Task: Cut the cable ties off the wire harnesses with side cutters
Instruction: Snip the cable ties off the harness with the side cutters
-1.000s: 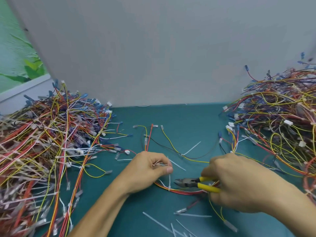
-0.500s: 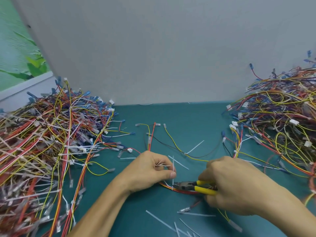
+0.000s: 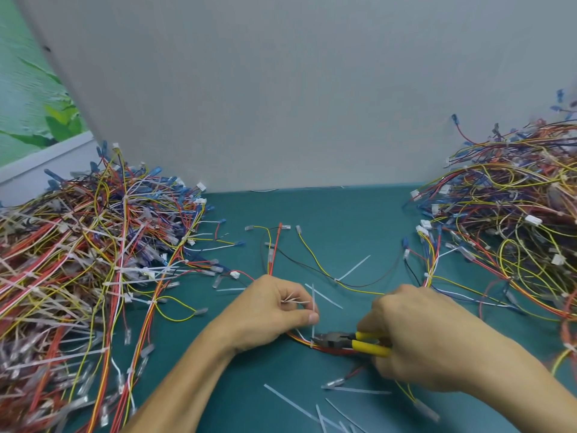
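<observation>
Yellow-handled side cutters (image 3: 351,339) sit low over the teal mat (image 3: 327,210) at centre. My right hand (image 3: 427,339) is wrapped around their handles, and their tips are at the foot of a thin white cable tie (image 3: 313,303) on a red-and-orange wire harness (image 3: 298,337). My left hand (image 3: 268,310) pinches that tie upright. Open mat runs ahead to the grey wall (image 3: 281,89). One heap of tangled wires (image 3: 78,260) crowds the left edge, another heap (image 3: 505,229) the right.

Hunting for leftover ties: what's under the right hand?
The yellow-handled side cutters run into the right hand, and the harness wires pass beneath it. Any ties under the palm are hidden.
</observation>
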